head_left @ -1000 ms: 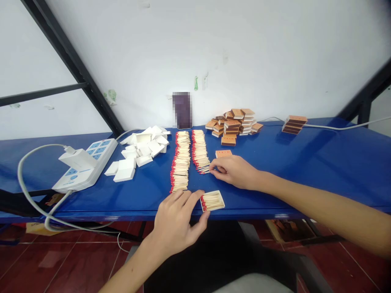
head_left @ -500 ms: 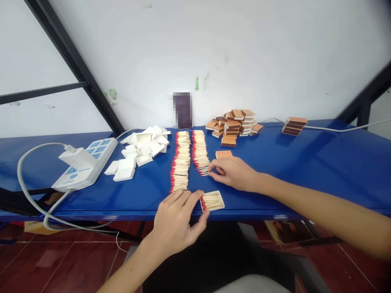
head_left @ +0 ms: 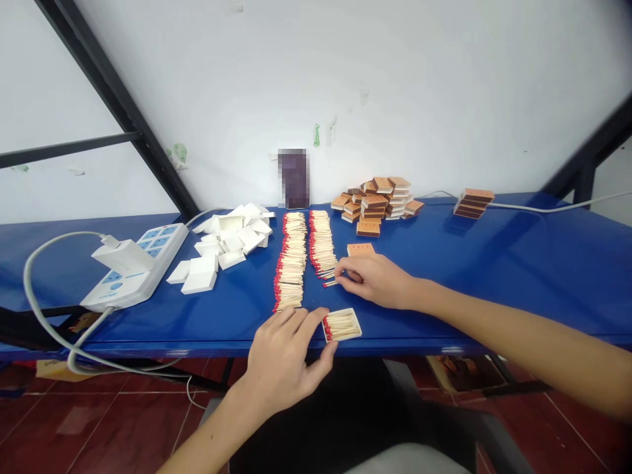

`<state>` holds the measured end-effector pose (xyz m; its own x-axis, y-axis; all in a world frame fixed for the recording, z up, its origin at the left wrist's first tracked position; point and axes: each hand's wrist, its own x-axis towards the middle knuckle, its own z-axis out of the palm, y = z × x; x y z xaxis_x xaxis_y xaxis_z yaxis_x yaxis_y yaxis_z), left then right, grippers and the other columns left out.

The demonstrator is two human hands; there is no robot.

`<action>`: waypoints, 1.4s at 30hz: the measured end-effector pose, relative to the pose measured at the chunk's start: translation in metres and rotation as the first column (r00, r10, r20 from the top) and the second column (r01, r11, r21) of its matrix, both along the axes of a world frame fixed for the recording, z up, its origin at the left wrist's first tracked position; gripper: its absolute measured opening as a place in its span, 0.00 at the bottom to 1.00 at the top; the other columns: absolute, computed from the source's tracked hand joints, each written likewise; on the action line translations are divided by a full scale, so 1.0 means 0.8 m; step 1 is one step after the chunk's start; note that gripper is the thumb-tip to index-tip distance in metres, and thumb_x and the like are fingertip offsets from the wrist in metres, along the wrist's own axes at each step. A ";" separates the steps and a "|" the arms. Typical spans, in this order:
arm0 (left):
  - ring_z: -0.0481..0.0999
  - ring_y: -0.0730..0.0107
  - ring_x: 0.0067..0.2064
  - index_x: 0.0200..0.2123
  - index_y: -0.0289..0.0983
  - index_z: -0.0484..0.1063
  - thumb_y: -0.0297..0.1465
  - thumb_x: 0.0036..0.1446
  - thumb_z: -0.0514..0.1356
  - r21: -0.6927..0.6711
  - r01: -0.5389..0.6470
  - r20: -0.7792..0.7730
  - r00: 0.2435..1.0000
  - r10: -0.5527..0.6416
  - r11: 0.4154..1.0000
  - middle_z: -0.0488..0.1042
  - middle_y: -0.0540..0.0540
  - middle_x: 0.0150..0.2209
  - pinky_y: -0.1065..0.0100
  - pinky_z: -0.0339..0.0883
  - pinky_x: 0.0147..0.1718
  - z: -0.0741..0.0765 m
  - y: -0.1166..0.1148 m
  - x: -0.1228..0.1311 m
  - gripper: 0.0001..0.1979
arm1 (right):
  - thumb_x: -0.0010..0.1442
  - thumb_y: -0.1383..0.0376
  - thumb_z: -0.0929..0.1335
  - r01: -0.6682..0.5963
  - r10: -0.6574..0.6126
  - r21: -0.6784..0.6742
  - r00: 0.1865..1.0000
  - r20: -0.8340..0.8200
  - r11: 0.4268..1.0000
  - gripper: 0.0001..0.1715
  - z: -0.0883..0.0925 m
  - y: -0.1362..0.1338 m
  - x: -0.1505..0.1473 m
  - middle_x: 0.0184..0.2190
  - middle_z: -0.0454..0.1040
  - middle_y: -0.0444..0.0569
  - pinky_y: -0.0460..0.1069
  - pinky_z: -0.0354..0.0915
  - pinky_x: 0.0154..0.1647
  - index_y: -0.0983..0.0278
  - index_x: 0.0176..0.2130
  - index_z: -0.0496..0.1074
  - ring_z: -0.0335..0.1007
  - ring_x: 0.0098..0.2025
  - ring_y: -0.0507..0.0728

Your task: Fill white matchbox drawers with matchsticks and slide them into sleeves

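Observation:
My left hand [head_left: 289, 359] grips the left end of a white matchbox tray [head_left: 359, 324] between thumb and index finger at the table's front edge. Red-headed matches [head_left: 342, 325] lie side by side in that tray. My right hand [head_left: 372, 280] is closed in a pinch at the near end of the right row of matches [head_left: 322, 240], on the stick end of a match [head_left: 330, 284] set slightly apart from the row. A longer row of matches [head_left: 291, 263] runs to the left of it. Just beyond my right hand lies an orange matchbox sleeve [head_left: 361, 249].
White trays [head_left: 232, 234] lie heaped at the left, beside a power strip [head_left: 143, 263] with a plugged-in white charger [head_left: 123, 257]. Orange matchboxes [head_left: 378, 201] are piled at the back, with a small stack [head_left: 474, 203] farther right. A dark pixelated object [head_left: 295, 178] leans against the wall.
My right fingers have drawn one match slightly toward me, apart from the row's near end. My left hand still holds the tray in place.

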<state>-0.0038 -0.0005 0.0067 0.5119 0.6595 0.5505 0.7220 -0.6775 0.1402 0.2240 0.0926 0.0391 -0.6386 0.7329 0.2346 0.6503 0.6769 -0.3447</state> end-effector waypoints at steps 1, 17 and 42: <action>0.77 0.57 0.40 0.51 0.36 0.69 0.36 0.64 0.57 0.004 0.000 -0.001 1.000 0.000 1.000 0.78 0.43 0.40 0.57 0.72 0.40 0.000 0.000 0.000 0.15 | 0.64 0.66 0.64 0.006 -0.006 0.012 1.000 0.000 1.000 0.07 0.000 0.000 0.001 0.25 0.69 0.42 0.46 0.51 0.30 0.63 0.38 0.72 0.60 0.26 0.50; 0.76 0.58 0.39 0.51 0.36 0.69 0.36 0.63 0.57 0.026 -0.002 0.010 1.000 0.002 1.000 0.78 0.43 0.39 0.58 0.72 0.40 0.000 -0.001 0.001 0.15 | 0.62 0.70 0.63 0.029 -0.032 0.055 0.998 0.045 0.998 0.17 0.001 -0.003 0.001 0.32 0.75 0.48 0.48 0.57 0.35 0.62 0.45 0.79 0.68 0.34 0.54; 0.75 0.57 0.40 0.51 0.36 0.69 0.36 0.62 0.58 0.023 0.002 0.016 1.000 -0.003 1.000 0.77 0.44 0.39 0.57 0.72 0.40 -0.002 0.000 0.000 0.16 | 0.65 0.67 0.61 0.028 -0.029 0.017 0.996 0.087 0.999 0.23 0.003 -0.010 -0.001 0.37 0.72 0.48 0.48 0.56 0.35 0.58 0.57 0.71 0.67 0.37 0.54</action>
